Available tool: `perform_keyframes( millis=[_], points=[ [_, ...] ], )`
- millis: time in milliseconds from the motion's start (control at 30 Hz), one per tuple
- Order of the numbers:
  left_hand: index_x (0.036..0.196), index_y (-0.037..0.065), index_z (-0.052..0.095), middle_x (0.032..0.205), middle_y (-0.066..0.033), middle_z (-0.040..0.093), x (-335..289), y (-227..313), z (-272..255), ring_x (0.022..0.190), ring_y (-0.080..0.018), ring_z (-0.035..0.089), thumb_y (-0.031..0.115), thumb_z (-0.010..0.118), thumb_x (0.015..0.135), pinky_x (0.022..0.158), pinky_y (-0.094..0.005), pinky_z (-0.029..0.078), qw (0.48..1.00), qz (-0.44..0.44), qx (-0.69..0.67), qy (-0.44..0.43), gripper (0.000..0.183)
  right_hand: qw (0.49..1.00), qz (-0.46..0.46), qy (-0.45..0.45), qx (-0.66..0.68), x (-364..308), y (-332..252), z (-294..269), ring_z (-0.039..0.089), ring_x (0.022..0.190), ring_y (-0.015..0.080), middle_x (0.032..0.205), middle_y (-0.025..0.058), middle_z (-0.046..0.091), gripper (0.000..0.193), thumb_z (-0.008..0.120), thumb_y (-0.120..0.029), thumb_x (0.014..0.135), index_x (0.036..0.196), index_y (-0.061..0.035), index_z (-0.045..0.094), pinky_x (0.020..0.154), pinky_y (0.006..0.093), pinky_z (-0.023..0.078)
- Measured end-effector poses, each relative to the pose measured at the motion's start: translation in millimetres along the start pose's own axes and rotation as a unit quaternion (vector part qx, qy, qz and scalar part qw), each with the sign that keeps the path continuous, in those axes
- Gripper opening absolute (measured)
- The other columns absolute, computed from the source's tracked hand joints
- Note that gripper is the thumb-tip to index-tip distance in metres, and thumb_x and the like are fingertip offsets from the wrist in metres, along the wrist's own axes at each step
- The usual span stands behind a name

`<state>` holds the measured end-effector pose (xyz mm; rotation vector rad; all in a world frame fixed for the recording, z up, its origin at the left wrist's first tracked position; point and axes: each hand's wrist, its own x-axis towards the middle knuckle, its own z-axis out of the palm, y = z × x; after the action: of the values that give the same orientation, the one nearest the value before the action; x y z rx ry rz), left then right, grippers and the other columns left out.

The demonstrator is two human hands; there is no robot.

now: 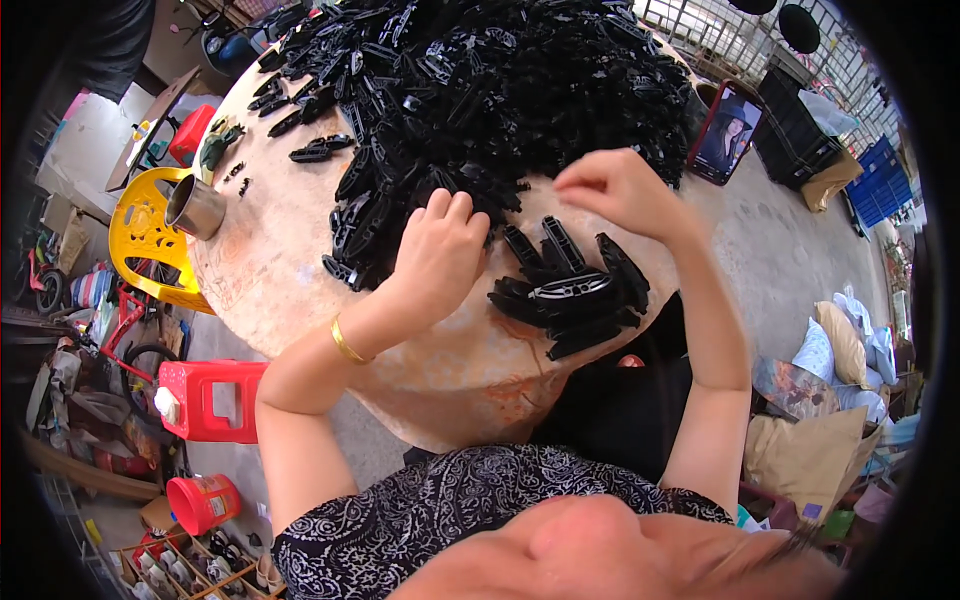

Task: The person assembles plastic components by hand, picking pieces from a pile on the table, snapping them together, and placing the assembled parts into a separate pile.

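Note:
A large heap of black, elongated plastic parts (pixel 480 90) covers the far side of the round table (pixel 270 290). My left hand (pixel 440 250) is at the heap's near edge, its fingers curled inward. Black parts lie directly behind its fingertips, so what it grips is hidden. To its right, my right hand (pixel 622 195) hovers over the table with thumb and fingertips drawn together; anything between them is too small to make out. Below the right hand lies a smaller, loose pile of the same black parts (pixel 575 290), close to the table's near edge.
A phone (pixel 725 132) with a lit screen leans at the table's right. Near the left edge stand a metal cup (pixel 196 207) and a yellow plastic chair (pixel 150 240). A red container (pixel 212 400) and red bucket (pixel 203 503) stand on the floor at left.

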<state>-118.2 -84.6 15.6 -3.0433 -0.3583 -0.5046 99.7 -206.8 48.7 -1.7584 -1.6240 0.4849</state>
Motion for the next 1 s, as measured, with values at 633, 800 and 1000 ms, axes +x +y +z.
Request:
perform_keyframes(
  millis=[633,800,1000],
  points=[
    [0.105,-0.001,0.054,0.092,-0.0075,0.063,6,-7,-15,0.084,-0.0140,0.062,-0.001,0.063,0.082,0.072,-0.0256,0.051,0.810,-0.181,-0.551,0.088,0.025,0.965,0.026,0.146,0.217,2,7,35,0.060,0.073,0.0080,0.079,0.0025,0.064,0.021,0.073,-0.001,0.073,0.091,-0.0020,0.061,0.069,0.0217,0.050],
    [0.109,-0.003,0.050,0.099,-0.0094,0.062,5,-6,-2,0.093,-0.0163,0.062,-0.001,0.062,0.083,0.084,-0.0284,0.051,0.610,-0.207,-0.765,0.001,0.028,0.960,-0.003,0.138,0.245,-14,-24,43,0.061,0.073,0.0081,0.079,0.0027,0.064,0.015,0.072,-0.001,0.074,0.087,-0.0009,0.063,0.066,0.0221,0.049],
    [0.112,0.000,0.049,0.104,-0.0095,0.061,1,0,-3,0.095,-0.0176,0.062,-0.001,0.060,0.085,0.090,-0.0318,0.050,0.565,-0.214,-0.796,-0.023,0.029,0.960,-0.145,0.222,0.092,-23,-36,49,0.062,0.070,0.0168,0.080,0.0078,0.063,0.011,0.071,0.002,0.071,0.080,-0.0014,0.066,0.062,0.0263,0.048]
  ],
)
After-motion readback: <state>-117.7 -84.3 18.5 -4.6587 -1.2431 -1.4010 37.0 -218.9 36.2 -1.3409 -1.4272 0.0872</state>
